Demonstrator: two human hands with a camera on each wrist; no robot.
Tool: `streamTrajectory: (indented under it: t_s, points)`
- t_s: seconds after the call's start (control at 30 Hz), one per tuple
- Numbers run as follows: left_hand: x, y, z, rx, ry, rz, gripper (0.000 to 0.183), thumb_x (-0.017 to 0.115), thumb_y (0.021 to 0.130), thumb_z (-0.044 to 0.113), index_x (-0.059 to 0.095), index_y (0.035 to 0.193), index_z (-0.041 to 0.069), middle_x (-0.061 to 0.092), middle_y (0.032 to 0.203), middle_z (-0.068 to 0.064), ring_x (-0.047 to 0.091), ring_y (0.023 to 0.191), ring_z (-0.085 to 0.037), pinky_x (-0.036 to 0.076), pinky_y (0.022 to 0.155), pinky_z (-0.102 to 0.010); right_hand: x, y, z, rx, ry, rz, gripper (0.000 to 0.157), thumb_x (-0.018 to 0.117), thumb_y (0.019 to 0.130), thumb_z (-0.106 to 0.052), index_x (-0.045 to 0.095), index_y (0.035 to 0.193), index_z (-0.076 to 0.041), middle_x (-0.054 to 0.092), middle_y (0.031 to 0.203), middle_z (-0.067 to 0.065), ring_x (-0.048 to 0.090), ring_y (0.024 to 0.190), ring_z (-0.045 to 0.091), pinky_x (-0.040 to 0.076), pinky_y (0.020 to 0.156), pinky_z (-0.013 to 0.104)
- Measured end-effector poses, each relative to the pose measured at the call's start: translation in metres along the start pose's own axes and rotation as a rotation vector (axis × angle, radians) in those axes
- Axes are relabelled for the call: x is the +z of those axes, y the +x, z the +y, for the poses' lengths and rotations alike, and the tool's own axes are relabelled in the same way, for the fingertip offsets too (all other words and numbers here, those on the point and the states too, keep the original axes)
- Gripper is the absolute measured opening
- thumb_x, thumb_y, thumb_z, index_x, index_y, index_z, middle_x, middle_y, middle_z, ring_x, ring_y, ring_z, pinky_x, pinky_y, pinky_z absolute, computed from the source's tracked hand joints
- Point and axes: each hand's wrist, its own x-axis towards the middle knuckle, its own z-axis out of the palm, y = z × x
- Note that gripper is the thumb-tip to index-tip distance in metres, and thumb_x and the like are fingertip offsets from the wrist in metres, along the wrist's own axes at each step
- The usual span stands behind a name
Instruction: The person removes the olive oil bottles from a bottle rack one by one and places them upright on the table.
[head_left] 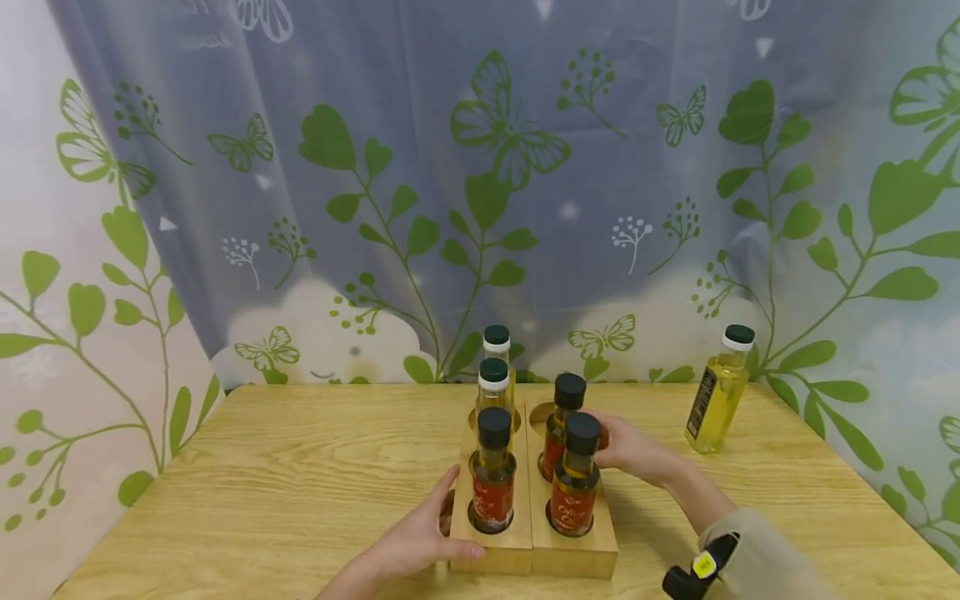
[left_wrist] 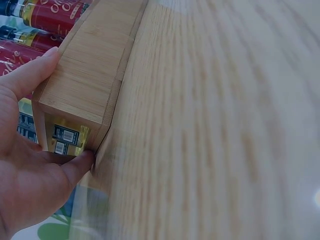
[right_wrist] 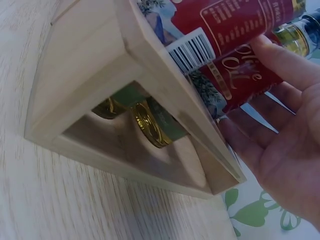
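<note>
Two wooden bottle racks (head_left: 573, 565) stand side by side on the table. My left hand (head_left: 420, 533) grips the left rack (head_left: 487, 560) at its near end, thumb on the front and fingers at the open side. A black-capped, red-labelled olive oil bottle (head_left: 492, 492) stands in its front hole, with two green-capped bottles (head_left: 492, 402) behind. In the right rack, my right hand (head_left: 633, 450) holds the middle red-labelled olive oil bottle (right_wrist: 240, 75), thumb against its label. Another such bottle (head_left: 573, 508) fills the front hole, and the rear hole (head_left: 542, 415) shows partly.
A green-capped bottle of yellow oil (head_left: 717, 404) stands alone at the right rear of the wooden table (head_left: 322, 454). Behind the table hangs a curtain (head_left: 397, 208) printed with leaves and butterflies.
</note>
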Motion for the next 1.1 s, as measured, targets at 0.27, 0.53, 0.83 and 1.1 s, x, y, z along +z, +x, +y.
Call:
streamTrajectory:
  t_s: [0.27,0.53,0.83,1.1]
  points:
    - [0.0,0.001,0.0,-0.003,-0.024,-0.007,0.111,0.078,0.076,0.027,-0.002,0.146,-0.003,0.032,0.139,-0.031,0.041,0.123,-0.039,0.033,0.099,-0.052,0.006,0.003,0.002,0.003,-0.023,0.046,0.056,0.068,0.084,-0.013,0.045,0.132,0.007,0.054,0.123,0.02,0.051,0.111,0.03,0.046,0.086,0.041]
    - [0.0,0.001,0.0,-0.003,-0.012,-0.015,0.11,0.078,0.076,0.028,-0.001,0.146,-0.004,0.032,0.139,-0.032,0.041,0.123,-0.039,0.034,0.098,-0.052,0.007,0.001,0.002,0.026,0.0,0.083,0.057,0.069,0.084,-0.015,0.046,0.132,0.005,0.053,0.125,0.02,0.05,0.113,0.032,0.045,0.087,0.044]
    - [0.001,0.001,-0.001,0.002,-0.031,-0.012,0.11,0.078,0.076,0.025,-0.002,0.146,-0.004,0.032,0.139,-0.032,0.043,0.121,-0.038,0.036,0.098,-0.05,-0.008,0.003,-0.01,-0.048,0.001,0.094,0.05,0.068,0.084,-0.013,0.05,0.127,0.005,0.062,0.11,0.013,0.06,0.097,0.024,0.049,0.08,0.041]
    - [0.0,-0.001,0.0,0.011,-0.013,-0.006,0.111,0.078,0.076,0.025,-0.002,0.146,-0.004,0.031,0.139,-0.033,0.039,0.124,-0.04,0.032,0.1,-0.052,-0.031,-0.008,-0.031,-0.043,0.035,0.139,0.053,0.066,0.086,-0.012,0.043,0.129,0.009,0.061,0.111,0.009,0.06,0.1,0.018,0.046,0.086,0.039]
